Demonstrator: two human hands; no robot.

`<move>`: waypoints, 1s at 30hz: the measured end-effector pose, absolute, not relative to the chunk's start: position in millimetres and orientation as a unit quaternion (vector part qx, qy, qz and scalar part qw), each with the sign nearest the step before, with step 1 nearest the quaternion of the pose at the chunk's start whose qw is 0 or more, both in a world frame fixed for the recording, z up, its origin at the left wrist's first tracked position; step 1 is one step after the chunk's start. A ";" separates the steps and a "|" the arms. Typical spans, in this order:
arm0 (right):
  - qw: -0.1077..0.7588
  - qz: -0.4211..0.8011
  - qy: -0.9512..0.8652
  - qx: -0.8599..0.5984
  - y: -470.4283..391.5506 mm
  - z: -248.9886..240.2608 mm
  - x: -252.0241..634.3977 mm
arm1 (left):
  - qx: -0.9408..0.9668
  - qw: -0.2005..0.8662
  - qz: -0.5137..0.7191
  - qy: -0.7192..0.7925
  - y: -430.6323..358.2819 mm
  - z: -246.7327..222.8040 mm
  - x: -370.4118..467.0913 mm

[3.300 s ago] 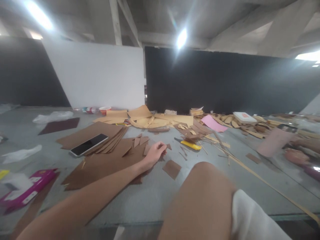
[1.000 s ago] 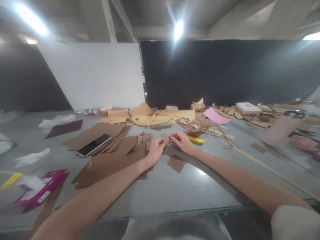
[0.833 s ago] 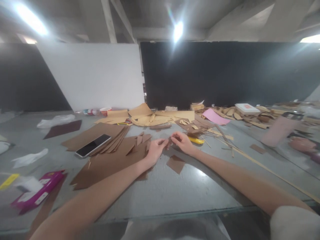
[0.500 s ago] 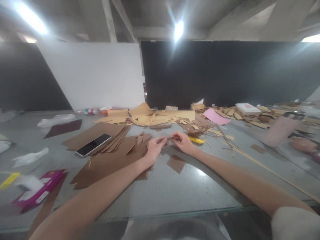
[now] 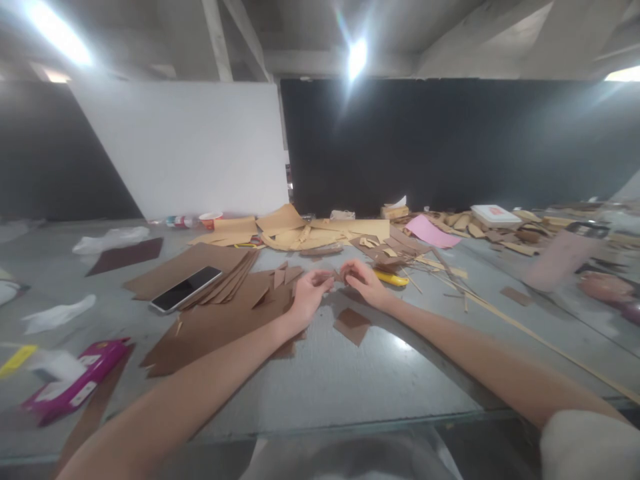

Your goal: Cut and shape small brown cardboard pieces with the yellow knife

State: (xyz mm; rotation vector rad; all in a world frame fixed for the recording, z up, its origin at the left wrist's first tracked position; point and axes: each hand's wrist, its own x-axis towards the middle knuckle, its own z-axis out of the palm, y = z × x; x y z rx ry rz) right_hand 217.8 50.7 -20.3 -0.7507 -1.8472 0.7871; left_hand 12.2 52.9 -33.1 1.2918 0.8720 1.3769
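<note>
Over the middle of the grey table (image 5: 350,393), my left hand (image 5: 311,293) and my right hand (image 5: 364,283) face each other with fingertips nearly meeting. Between them is a small brown piece (image 5: 337,275), pinched by the fingers of both hands. Its exact shape is too small to tell. A square brown piece (image 5: 353,325) lies flat just below the hands. Large brown sheets (image 5: 215,327) spread beside my left hand, with small cut pieces (image 5: 286,275) on top. Close behind my right wrist lies a yellow-handled tool (image 5: 391,278).
A phone (image 5: 186,289) rests on brown sheets at left, near a magenta packet (image 5: 77,380). Tan sheets (image 5: 350,230), a pink sheet (image 5: 431,231) and a white box (image 5: 495,217) line the back. A pink bottle (image 5: 563,257) and another person's hand (image 5: 606,287) are at right.
The small piece shows a little more between my fingertips, and the fingers of both hands have shifted slightly. Nothing on the table has been moved.
</note>
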 end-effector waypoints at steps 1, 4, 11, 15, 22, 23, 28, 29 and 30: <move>0.472 0.321 -0.758 -0.315 50.2 -19.8 217.6 | 0.537 0.507 0.569 0.362 52.8 -33.1 12.3; 0.458 0.303 -0.764 -0.339 48.7 -18.2 216.5 | 0.536 0.510 0.567 0.360 53.1 -33.7 13.1; 0.461 0.290 -0.764 -0.347 49.8 -18.0 216.3 | 0.530 0.527 0.559 0.359 53.6 -33.4 14.8; 0.463 0.302 -0.760 -0.343 51.6 -21.0 216.5 | 0.548 0.507 0.558 0.364 50.8 -32.1 14.4; 0.415 0.305 -0.784 -0.346 60.0 -22.7 211.3 | 0.592 0.439 0.548 0.397 47.4 -29.0 13.1; 0.397 0.283 -0.799 -0.352 65.0 -21.2 210.4 | 0.580 0.426 0.560 0.409 47.6 -29.4 13.2; 0.262 0.096 -0.836 -0.472 118.0 -4.4 204.9 | 0.513 0.371 0.598 0.491 49.8 -31.8 14.2; 0.251 0.085 -0.835 -0.482 132.0 -0.2 203.5 | 0.512 0.371 0.592 0.500 49.8 -31.8 14.3; 0.237 0.074 -0.835 -0.491 145.5 3.6 202.0 | 0.513 0.373 0.586 0.504 49.8 -31.7 14.4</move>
